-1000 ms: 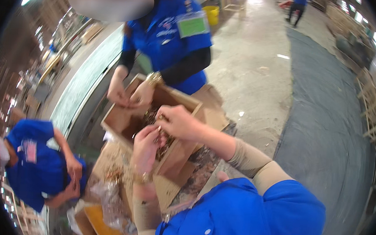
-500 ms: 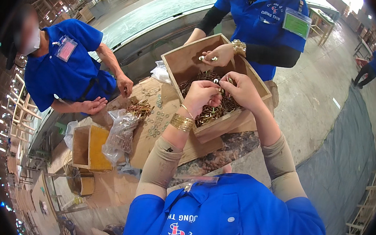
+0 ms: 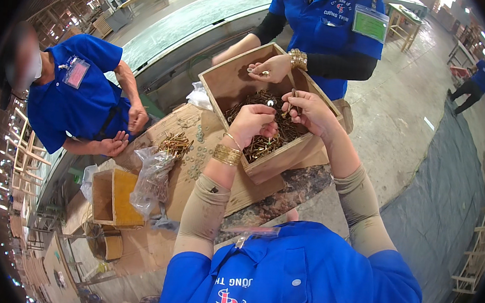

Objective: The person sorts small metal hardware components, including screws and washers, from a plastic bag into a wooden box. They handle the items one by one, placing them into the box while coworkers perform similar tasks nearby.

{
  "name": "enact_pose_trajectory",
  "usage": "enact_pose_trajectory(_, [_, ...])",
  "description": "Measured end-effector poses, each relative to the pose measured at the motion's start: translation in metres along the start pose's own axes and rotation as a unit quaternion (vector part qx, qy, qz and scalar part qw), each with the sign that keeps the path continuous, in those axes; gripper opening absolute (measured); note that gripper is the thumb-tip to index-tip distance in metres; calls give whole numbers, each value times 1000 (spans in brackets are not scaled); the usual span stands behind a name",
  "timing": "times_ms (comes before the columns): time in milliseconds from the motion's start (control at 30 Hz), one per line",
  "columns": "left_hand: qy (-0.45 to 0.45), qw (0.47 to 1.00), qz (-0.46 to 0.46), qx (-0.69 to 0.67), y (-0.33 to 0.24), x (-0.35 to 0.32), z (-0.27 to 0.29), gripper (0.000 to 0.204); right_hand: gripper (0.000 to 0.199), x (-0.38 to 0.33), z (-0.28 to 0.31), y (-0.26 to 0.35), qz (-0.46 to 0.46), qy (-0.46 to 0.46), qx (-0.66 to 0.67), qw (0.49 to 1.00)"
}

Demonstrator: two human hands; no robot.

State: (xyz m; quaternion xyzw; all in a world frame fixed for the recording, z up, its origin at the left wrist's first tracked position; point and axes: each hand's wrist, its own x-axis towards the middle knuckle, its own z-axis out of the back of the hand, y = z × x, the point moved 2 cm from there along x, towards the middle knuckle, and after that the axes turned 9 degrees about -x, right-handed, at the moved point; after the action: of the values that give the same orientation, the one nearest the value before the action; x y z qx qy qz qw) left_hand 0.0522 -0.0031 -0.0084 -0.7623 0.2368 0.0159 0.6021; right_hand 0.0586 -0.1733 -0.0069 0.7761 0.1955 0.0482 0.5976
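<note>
Head view, the only one we have: our left hand (image 3: 251, 122) is nearly closed, fingers curled, with a bright round metal piece (image 3: 270, 103) at the fingertips, apparently pinched. Our right hand (image 3: 313, 112) is half curled, thumb and fingers closed on a slim bronze-toned bolt (image 3: 293, 96); can't tell if more sit behind the fingers. Both hands are over the open plywood box (image 3: 287, 159), whose heaped bolts (image 3: 266, 145) lie right below. Main risk, we'd say: a smooth little part slips from a fingertip pinch and gets lost in that pile. Second: a bump, since a co-worker's hand (image 3: 276, 69) with shiny bits shares the box mouth. Third: a sleeve sweeping the flat ring washers (image 3: 195, 160) scattered on the brown board (image 3: 219, 198). Materials: box is raw, straight-edged wood; bolts thin, brassy-brown, tangled; plastic bag (image 3: 150, 183) clear, crinkled, slack, beside a loose bolt heap (image 3: 174, 144); small box (image 3: 128, 198) yellow-sided, boxy.
</note>
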Motion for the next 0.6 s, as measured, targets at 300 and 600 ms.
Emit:
enact_pose_trajectory(300, [116,983,20,-140,-3,-3,-17,18,6,1,0,-3,82,-24,33,996])
enact_pose_trajectory(600, [61,995,-16,-78,-4,-3,-23,12,7,-9,-4,-1,147,-96,69,982])
